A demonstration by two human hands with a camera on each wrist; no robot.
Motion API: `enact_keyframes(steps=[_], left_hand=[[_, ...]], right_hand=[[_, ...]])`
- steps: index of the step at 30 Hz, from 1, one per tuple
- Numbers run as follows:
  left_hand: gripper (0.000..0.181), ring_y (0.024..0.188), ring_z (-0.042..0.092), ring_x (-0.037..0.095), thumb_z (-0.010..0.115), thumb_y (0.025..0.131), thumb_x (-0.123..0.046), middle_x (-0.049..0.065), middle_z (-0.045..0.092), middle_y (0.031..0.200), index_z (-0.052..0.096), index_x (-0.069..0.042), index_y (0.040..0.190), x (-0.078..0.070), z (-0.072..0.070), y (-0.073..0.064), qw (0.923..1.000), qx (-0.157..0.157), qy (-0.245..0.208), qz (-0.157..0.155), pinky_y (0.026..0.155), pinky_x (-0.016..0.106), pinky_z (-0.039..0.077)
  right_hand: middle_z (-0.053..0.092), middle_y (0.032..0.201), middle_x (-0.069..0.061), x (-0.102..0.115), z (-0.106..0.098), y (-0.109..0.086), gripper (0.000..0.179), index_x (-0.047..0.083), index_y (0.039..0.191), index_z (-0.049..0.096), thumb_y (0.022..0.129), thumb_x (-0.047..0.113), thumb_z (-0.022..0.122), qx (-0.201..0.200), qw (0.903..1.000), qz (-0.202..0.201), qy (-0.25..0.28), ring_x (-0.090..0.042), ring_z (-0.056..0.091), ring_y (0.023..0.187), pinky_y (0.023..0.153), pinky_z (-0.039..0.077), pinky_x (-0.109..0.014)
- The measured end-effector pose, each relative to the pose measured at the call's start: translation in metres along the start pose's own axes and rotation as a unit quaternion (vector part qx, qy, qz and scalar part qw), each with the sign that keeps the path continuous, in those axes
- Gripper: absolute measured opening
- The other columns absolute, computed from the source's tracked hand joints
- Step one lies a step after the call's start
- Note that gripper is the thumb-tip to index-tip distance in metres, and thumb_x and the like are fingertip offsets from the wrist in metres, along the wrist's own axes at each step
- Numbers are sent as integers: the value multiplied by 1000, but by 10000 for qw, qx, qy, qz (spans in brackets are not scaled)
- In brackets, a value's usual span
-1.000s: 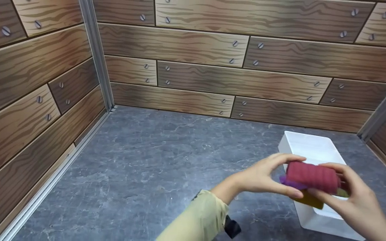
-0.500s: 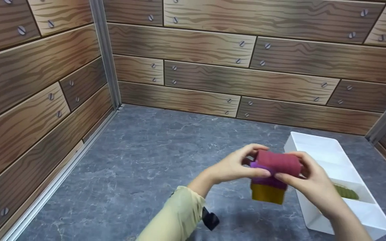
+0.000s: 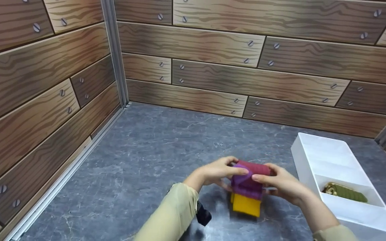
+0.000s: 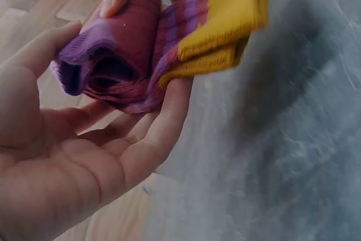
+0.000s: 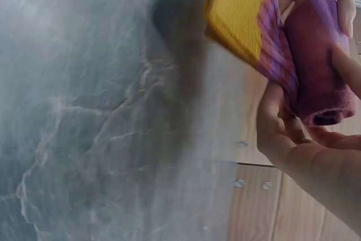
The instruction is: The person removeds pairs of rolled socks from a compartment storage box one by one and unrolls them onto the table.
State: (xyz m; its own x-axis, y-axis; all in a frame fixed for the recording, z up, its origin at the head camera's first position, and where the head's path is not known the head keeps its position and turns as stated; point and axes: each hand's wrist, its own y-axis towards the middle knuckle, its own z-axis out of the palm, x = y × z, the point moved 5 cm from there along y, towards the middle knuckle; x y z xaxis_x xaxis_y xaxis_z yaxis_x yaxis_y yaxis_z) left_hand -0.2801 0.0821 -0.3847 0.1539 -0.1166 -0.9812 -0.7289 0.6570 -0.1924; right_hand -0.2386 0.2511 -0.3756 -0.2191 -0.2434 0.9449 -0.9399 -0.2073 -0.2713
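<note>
Both hands hold a partly rolled pair of socks [image 3: 247, 182] over the table in the head view. It is maroon and purple, with a loose yellow cuff end [image 3: 246, 205] hanging toward the front. My left hand [image 3: 211, 172] grips the left end of the roll, thumb on the near side, fingers behind and beneath. On the other end, my right hand [image 3: 283, 183] holds it the same way. The left wrist view shows the spiral end of the sock roll [image 4: 113, 71] between thumb and fingers. Purple and maroon stripes [image 5: 276, 43] lead to the yellow cuff in the right wrist view.
To the right stands a white divided box [image 3: 302, 164]. A green rolled pair of socks [image 3: 348, 193] lies in one of its compartments. Wood-patterned panels [image 3: 193, 73] wall in the grey marbled table [image 3: 166, 140] at the back and sides.
Both hands have carried the socks left, away from over the white box, and lower toward the table. The yellow cuff end now hangs down in fuller view, and the green socks are uncovered.
</note>
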Motion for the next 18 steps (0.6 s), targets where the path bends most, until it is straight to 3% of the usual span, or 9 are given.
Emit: enact_keyframes(steps=[3, 6, 9, 14, 18], left_hand=[[50, 87, 60, 26, 68, 79, -32, 9, 55, 105, 46, -10, 119, 9, -2, 2, 9994, -103, 204, -260, 67, 44, 53], [54, 80, 60, 24, 68, 79, -33, 10, 56, 101, 46, -8, 121, 12, -5, 4, 9965, -201, 719, -383, 70, 43, 52], [53, 73, 60, 24, 68, 78, -36, 7, 57, 94, 50, -7, 118, 9, -8, 5, 9869, -347, 1551, -275, 71, 40, 52], [52, 93, 58, 17, 70, 75, -39, 5, 61, 107, 55, -12, 118, 0, -10, 12, 9523, -634, 2935, 543, 81, 28, 46], [60, 102, 53, 12, 78, 69, -34, 6, 56, 119, 54, -15, 121, -2, -5, 18, 9183, -494, 3728, 1238, 86, 20, 41]], right_hand=[[41, 126, -22, -9, 1, 5, 80, -1, 139, 15, 83, 26, 65, 79, 9994, 339, -1, -26, 53, 98, 84, 48, -40], [38, 131, -24, -17, 1, 11, 91, -4, 142, 3, 83, 28, 65, 76, 9988, 490, -33, -25, 52, 98, 85, 47, -38], [42, 127, -24, -22, 0, 15, 88, -7, 140, 8, 83, 29, 65, 109, 9986, 471, -230, -22, 53, 95, 84, 47, -35], [49, 117, -20, -27, -2, 21, 75, -7, 132, 25, 82, 31, 65, -47, 9971, 416, -634, -17, 55, 91, 80, 47, -30], [53, 115, -18, -27, -3, 21, 71, -5, 127, 33, 81, 36, 66, -407, 9910, 372, -1223, -20, 55, 94, 84, 46, -35]])
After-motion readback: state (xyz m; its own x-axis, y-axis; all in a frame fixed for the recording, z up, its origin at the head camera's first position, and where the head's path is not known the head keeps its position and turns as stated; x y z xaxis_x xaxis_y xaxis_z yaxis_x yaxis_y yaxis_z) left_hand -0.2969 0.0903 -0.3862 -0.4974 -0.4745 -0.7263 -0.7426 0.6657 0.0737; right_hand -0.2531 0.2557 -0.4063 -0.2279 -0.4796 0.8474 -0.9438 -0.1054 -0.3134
